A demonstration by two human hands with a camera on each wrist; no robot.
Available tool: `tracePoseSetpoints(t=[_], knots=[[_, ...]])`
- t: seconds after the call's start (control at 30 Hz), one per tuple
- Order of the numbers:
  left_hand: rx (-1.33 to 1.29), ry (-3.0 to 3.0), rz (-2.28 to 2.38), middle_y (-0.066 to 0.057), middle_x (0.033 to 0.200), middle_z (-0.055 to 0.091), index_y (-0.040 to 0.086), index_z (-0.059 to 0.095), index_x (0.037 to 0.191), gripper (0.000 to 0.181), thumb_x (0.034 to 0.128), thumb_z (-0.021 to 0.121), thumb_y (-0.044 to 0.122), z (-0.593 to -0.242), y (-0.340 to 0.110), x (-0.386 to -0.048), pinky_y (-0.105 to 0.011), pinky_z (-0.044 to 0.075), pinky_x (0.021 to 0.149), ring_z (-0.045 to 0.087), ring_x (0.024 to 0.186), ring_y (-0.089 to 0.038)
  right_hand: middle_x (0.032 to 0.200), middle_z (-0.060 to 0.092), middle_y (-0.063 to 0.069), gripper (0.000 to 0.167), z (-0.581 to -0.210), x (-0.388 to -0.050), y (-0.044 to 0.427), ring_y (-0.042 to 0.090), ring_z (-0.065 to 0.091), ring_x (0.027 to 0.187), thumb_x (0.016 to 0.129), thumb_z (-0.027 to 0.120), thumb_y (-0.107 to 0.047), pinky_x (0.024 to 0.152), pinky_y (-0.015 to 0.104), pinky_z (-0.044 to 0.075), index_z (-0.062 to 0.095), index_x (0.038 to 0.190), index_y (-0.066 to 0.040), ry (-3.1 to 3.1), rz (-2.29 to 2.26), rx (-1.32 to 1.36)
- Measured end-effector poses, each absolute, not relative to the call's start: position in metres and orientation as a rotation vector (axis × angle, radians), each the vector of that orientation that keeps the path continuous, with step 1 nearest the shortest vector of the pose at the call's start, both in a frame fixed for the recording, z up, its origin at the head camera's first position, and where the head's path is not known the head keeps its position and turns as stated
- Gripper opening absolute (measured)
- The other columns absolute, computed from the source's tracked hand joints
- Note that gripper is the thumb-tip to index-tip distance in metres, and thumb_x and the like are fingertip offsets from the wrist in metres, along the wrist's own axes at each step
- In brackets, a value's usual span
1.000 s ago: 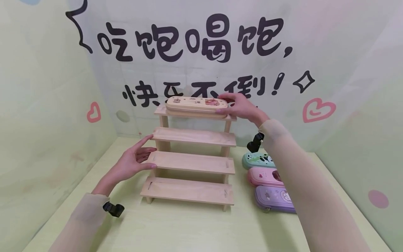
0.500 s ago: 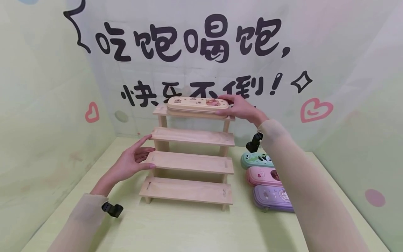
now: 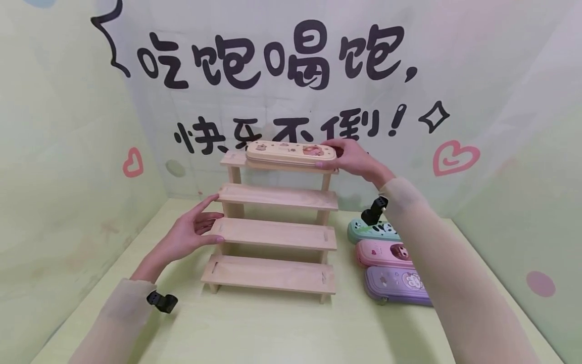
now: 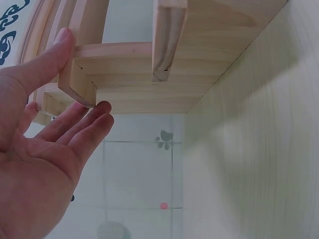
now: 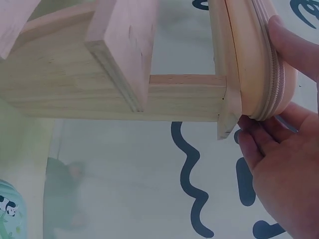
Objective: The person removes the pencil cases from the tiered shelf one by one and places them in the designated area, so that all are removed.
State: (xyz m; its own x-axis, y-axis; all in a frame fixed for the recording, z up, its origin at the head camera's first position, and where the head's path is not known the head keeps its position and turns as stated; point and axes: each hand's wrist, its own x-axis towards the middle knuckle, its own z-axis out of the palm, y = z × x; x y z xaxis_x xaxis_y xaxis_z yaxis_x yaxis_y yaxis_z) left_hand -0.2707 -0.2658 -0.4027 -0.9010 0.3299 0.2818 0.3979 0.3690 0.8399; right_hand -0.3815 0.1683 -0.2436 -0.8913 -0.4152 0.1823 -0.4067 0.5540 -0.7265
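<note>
A wooden four-tier step stand [image 3: 275, 232] stands on the table. On its top step lies a cream pencil case [image 3: 286, 153] with cartoon prints and a zip along its side. My right hand [image 3: 356, 159] grips the right end of this case, thumb on the front side and fingers behind, as the right wrist view also shows with the zipped case [image 5: 266, 59]. At the stand's left side, my left hand [image 3: 191, 232] holds the end of a shelf [image 4: 77, 82] between thumb and fingers. Its index fingertip reaches the step above.
Right of the stand lie a green panda pencil case [image 3: 370, 230], a pink one [image 3: 379, 253] and a purple one [image 3: 393, 285], partly hidden by my right sleeve [image 3: 445, 263]. A printed backdrop [image 3: 282, 101] rises close behind the stand.
The cream pencil case has shifted slightly to the right along the top step, with my right hand on it. My left hand stays at the stand.
</note>
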Motion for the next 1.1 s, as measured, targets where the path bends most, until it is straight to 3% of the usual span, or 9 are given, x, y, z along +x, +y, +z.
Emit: tracePoseSetpoints(t=[0.87, 1.1], knots=[[-0.645, -2.573, -1.546, -0.026, 0.145, 0.059, 0.030, 0.027, 0.169, 0.108, 0.0839, 0.092, 0.014, -0.400, -0.267, -0.271, -0.048, 0.047, 0.109, 0.058, 0.134, -0.042, 0.128, 0.067, 0.016, 0.056, -0.253, -0.346, 0.222, 0.022, 0.062, 0.107, 0.090, 0.084, -0.010, 0.087, 0.021, 0.053, 0.062, 0.142, -0.004, 2.739, -1.470, -0.781], [-0.650, -2.575, -1.570, -0.027, 0.145, 0.058, 0.031, 0.027, 0.169, 0.108, 0.0842, 0.091, 0.012, -0.399, -0.264, -0.270, -0.049, 0.047, 0.110, 0.057, 0.134, -0.042, 0.132, 0.065, 0.014, 0.059, -0.257, -0.327, 0.238, 0.023, 0.060, 0.113, 0.090, 0.084, -0.011, 0.093, 0.021, 0.050, 0.061, 0.144, -0.004, 2.756, -1.469, -0.739]])
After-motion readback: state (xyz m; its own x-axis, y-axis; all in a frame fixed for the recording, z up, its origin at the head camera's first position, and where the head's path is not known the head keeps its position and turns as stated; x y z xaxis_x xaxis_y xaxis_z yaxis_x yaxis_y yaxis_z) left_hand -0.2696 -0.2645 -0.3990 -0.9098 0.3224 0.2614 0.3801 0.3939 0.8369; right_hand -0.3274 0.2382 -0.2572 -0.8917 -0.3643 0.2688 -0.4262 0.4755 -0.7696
